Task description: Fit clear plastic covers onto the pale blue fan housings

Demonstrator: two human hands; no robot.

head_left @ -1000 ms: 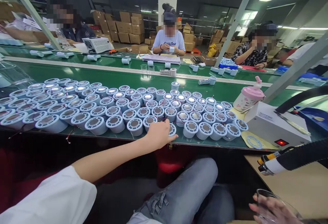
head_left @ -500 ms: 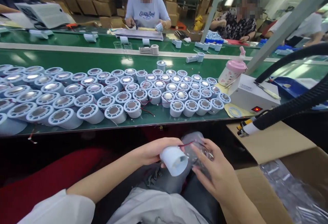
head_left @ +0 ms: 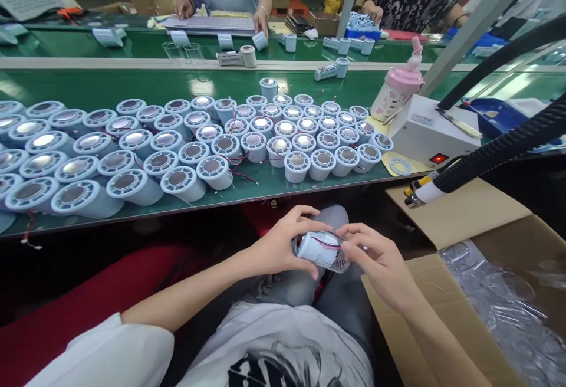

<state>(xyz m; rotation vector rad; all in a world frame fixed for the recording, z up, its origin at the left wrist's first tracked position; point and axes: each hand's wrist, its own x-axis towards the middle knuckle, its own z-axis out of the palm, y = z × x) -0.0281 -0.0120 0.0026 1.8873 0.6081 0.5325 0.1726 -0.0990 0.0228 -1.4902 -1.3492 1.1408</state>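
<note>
Above my lap, a light-blue plastic cylinder (head_left: 315, 250) lies on its side, partly inside a clear plastic cover (head_left: 341, 262). My left hand (head_left: 283, 244) curls round the left end of the pair, thumb below and fingers above. At the other end, the fingers of my right hand (head_left: 374, 257) close on the clear cover near its ribbed end. A thin red and black wire (head_left: 325, 242) runs along the cylinder toward my right fingertips. Whether those fingers also pinch the wire I cannot tell.
Rows of similar light-blue cylinders (head_left: 128, 183) stand on the green bench (head_left: 247, 195). Rightward are a pink-lidded cup (head_left: 398, 89), a grey box with a red switch (head_left: 431, 130) and a black hose (head_left: 486, 163). Below, an open carton (head_left: 411, 292) holds clear plastic parts. Co-workers sit opposite.
The clear cover, formerly in my right hand apart from the cylinder, now surrounds part of it. The cylinder has turned sideways and my hands have come together. The view has shifted.
</note>
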